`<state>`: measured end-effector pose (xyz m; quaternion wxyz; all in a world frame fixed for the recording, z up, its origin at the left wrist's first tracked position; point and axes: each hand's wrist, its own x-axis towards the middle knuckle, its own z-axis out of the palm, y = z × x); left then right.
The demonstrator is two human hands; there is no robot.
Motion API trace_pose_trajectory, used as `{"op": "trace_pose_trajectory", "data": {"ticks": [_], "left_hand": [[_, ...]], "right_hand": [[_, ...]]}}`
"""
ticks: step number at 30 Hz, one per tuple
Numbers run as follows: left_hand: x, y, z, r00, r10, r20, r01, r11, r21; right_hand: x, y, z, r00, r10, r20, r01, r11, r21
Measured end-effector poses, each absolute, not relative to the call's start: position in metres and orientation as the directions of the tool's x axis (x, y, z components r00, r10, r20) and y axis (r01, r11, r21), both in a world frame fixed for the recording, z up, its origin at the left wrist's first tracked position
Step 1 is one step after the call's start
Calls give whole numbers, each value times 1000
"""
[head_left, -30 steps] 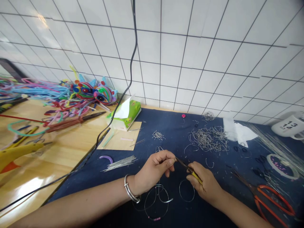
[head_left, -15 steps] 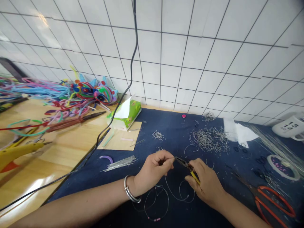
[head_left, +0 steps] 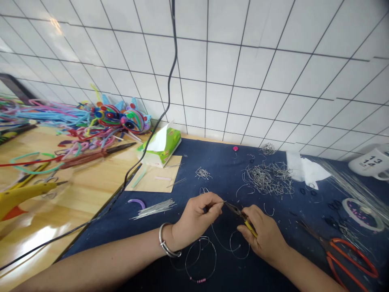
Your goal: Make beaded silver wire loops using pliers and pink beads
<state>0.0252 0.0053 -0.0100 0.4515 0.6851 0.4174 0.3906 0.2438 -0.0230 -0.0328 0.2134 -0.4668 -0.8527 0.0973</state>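
Note:
My right hand (head_left: 261, 231) is closed around needle-nose pliers (head_left: 249, 226) with yellow handles. The tips of the pliers meet the pinched thumb and forefinger of my left hand (head_left: 199, 217). A thin wire (head_left: 219, 239) trails down from my left fingers and curls beneath my hands; the piece right at the fingertips is too small to make out. Below lies a wire loop (head_left: 216, 259) strung with several pink beads (head_left: 201, 280) at its lower edge. A silver bangle (head_left: 165, 243) circles my left wrist.
A tangle of bent wires (head_left: 269, 178) lies beyond my right hand, and orange-handled scissors (head_left: 349, 255) sit to its right. Straight wires (head_left: 154, 209) are bundled at left, near a tissue pack (head_left: 167, 150). A black cable (head_left: 169, 81) hangs across the left side. A glue gun (head_left: 27, 194) rests on the wood.
Both hands keep almost the same place and grip. The wire hanging below them has shifted slightly.

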Motion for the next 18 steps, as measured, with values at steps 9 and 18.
{"op": "trace_pose_trajectory", "data": {"ticks": [9,18], "left_hand": [[25,4,-6,380,917,122,135,-185,973],[22,11,-5,480,874,71,26,-95,995]], "right_hand": [[244,-24,-34,-491,807,329,742,585,-327],[247,-22,-33,-502,794,342,762,593,-260]]}}
